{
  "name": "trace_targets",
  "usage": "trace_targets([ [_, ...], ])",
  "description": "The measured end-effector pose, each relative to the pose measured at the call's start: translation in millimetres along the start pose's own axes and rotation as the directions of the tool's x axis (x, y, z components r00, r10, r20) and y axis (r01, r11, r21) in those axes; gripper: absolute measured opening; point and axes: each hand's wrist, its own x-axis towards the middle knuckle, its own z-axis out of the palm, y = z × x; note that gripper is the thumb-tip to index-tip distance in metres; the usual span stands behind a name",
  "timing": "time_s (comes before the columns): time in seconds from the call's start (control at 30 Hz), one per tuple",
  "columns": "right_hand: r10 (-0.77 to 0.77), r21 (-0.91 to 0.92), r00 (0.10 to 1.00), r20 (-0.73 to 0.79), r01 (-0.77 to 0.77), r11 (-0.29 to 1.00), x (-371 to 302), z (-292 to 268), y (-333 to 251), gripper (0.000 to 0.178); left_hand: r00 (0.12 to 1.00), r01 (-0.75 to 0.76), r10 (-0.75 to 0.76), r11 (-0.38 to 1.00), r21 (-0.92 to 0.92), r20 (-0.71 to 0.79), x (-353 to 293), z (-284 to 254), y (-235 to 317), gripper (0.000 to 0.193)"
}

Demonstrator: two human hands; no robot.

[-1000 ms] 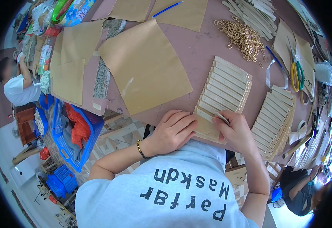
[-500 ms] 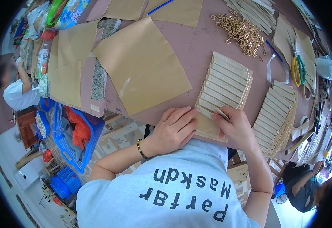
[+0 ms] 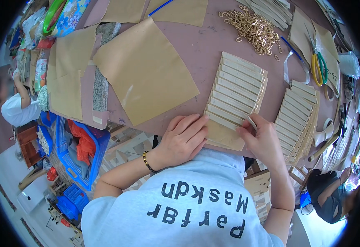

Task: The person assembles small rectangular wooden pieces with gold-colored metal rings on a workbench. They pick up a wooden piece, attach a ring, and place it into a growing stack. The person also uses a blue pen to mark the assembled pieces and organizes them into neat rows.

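Observation:
Cream-coloured strips (image 3: 233, 86) with looped ends lie in an overlapping row on a tan sheet (image 3: 225, 133) at the table's near edge. My left hand (image 3: 184, 138) lies flat at the lower left of this row, fingers stretched out, fingertips at the ends of the nearest strips. At the row's right end my right hand (image 3: 261, 135) pinches a small narrow pale piece (image 3: 252, 122) between thumb and fingers. Its kind cannot be made out, as the fingers cover most of it. The piece is by the looped end of the nearest strip.
A second row of strips (image 3: 293, 119) lies to the right. Gold oval rings (image 3: 252, 29) are heaped at the back, near scissors (image 3: 318, 61). A large tan sheet (image 3: 147, 74) lies left of centre. A blue basket (image 3: 75, 156) stands below the table; people (image 3: 19, 99) sit at both sides.
My right hand has shifted slightly right along the nearest strip, toward its looped end. My left hand has drawn back a little, and more of the bare tan sheet shows. The view has shifted slightly.

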Motion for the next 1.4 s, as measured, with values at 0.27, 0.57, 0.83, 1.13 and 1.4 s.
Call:
trace_targets([
  [0.27, -0.002, -0.029, 1.000, -0.002, 0.002, 1.000, 2.8, -2.0, -0.3, 0.021, 1.000, -0.007, 0.007, 1.000, 0.011, 0.012, 1.4, -0.8, 0.3, 0.031],
  [0.57, -0.085, -0.103, 0.995, -0.056, 0.079, 0.992, 2.2, -2.3, 10.5, 0.025, 0.999, -0.044, 0.044, 0.999, -0.013, 0.027, 12.0, -7.4, 0.0, 0.031],
  [0.83, -0.044, 0.354, 0.997, -0.069, 0.066, 0.933, -0.1, -23.2, 21.4, 0.036, 0.991, -0.068, 0.060, 0.996, -0.062, -0.122, 92.6, -23.5, -24.4, 0.019],
  [1.13, -0.144, 0.731, 0.989, 0.043, 0.068, 0.679, 2.3, -15.9, 7.0, 0.034, 0.966, 0.124, -0.114, 0.992, 0.027, -0.231, 214.7, 23.7, -84.6, 0.017],
  [1.4, -0.128, 0.795, 0.990, -0.065, 0.129, 0.593, 13.3, -2.9, 9.1, 0.024, 0.960, 0.281, -0.267, 0.896, -0.344, 0.091, 205.3, 0.9, -58.5, 0.017],
])
